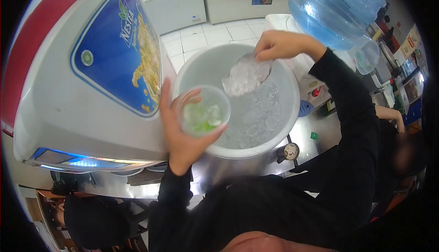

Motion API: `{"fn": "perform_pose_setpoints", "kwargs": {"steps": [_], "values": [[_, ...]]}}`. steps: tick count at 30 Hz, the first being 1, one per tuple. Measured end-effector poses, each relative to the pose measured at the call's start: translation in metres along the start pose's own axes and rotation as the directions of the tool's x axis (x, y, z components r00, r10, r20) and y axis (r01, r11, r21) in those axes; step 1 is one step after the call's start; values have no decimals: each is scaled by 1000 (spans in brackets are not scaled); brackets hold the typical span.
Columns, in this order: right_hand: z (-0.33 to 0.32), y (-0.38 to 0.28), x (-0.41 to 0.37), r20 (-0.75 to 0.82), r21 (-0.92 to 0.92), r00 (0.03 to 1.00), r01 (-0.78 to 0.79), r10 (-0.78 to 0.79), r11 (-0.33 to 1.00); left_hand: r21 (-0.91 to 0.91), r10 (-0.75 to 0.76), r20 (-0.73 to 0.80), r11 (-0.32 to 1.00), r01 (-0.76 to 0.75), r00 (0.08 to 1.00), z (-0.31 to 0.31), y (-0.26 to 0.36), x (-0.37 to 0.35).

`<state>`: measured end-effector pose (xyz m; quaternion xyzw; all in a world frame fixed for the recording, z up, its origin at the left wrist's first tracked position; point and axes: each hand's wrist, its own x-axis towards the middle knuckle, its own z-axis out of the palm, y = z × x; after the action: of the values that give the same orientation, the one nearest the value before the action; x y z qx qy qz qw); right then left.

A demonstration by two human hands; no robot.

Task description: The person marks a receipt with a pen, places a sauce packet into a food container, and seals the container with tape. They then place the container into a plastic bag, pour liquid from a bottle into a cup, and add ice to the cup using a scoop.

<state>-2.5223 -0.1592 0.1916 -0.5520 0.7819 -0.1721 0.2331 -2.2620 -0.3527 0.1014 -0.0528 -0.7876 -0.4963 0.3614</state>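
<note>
A large round white tub [292, 115] holds a heap of clear ice [258, 119]. Over the tub's left rim, my left hand [183, 133] is wrapped round a clear cup [206, 110] with ice and something green inside. My right hand [274, 46] is closed on a scoop [267, 71] loaded with ice, above the tub's back right part and to the right of the cup. The scoop's handle is hidden by my fingers. Scoop and cup are apart.
At the left stands a drink machine [59, 74] close to my left hand. A blue water bottle [340, 10] rises at the right back. A small metal container [291, 151] is on the steel counter [315, 128]. Two other people [98, 220] are near the lower left and right edges.
</note>
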Motion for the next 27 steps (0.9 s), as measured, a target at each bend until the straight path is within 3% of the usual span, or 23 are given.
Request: {"fn": "perform_pose_setpoints", "kwargs": {"steps": [2,5,8,9,12,15,18,20,24,27], "values": [[-20,-17,-5,-42,-14,998,-53,53,998,2,-36,52,999,36,998,11,-7,12],[-20,-47,-2,-137,-401,990,-96,44,911,-42,-46,112,998,51,993,28,-18,25],[-2,-68,2,-248,-581,965,-222,89,783,-130,-58,128,989,75,990,37,-25,28],[-1,-60,2,-293,-547,954,-224,66,807,-161,-70,129,983,90,989,38,-28,28],[-7,-48,-5,-220,-509,963,-250,156,824,-145,-75,89,986,87,993,34,-36,26],[-1,-38,-8,-317,-466,941,-261,116,845,-72,-23,70,997,29,997,33,-37,27],[-5,-33,-12,-231,-387,943,-314,238,867,-106,-34,42,994,38,999,33,-37,26],[-7,-27,-15,-177,-237,945,-312,274,920,-112,-76,25,991,79,997,31,-36,25],[3,-10,-20,-100,-89,958,-277,268,957,-37,-90,10,995,90,996,28,-28,24],[16,-22,-20,-170,-303,938,-341,301,890,76,-102,66,992,97,993,28,-25,24]]}}
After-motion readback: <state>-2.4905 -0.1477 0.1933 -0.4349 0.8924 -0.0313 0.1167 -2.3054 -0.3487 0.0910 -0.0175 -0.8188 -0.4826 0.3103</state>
